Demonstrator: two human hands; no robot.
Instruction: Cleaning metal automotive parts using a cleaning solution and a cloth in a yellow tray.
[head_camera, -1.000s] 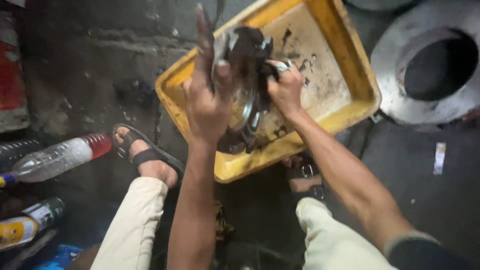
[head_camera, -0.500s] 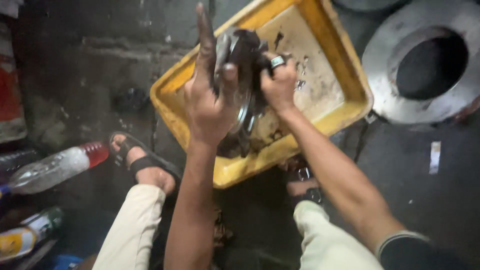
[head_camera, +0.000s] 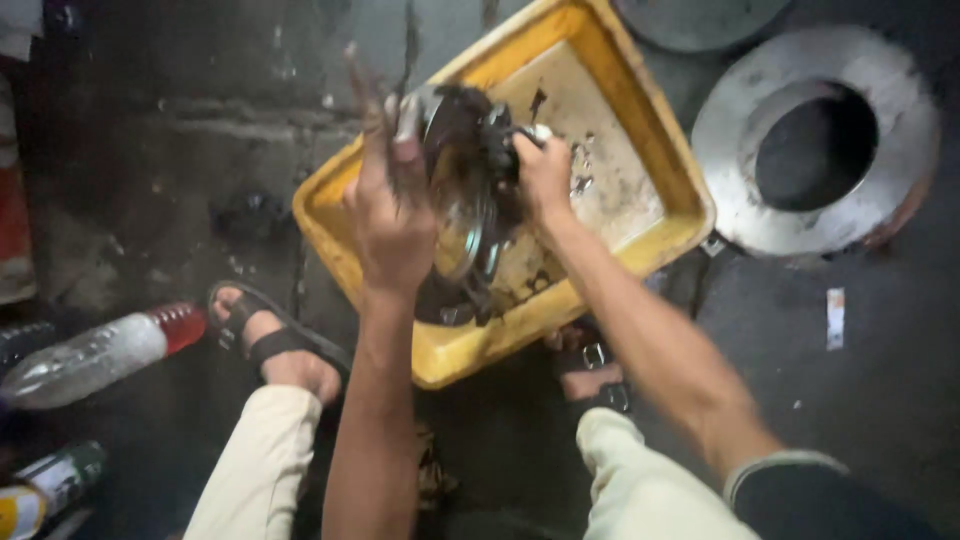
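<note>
Greasy metal disc (head_camera: 462, 215), round and shiny at the rim, is being held upright over the near half of the yellow tray (head_camera: 640, 130), which is sitting on the dark floor (head_camera: 880, 380). Left hand (head_camera: 392, 215) is bracing the disc from its left side, palm flat against it, fingers stretched up and smeared black, so it is supporting more than clamping. Right hand (head_camera: 540, 178) is closed around a dark rag (head_camera: 478, 125) and pressing it on the disc's top face. To do the wiping well, my judgement: keep the disc over the tray so the sludge is dropping inside, keep the left palm firm so the slick part is not slipping, and turn the disc bit by bit so the rag is reaching the whole rim. Near the tray's right edge a big steel ring (head_camera: 730, 200) is lying on the floor; a clear bottle (head_camera: 90, 350) is lying well off to the left, past the sandalled foot (head_camera: 275, 340).
</note>
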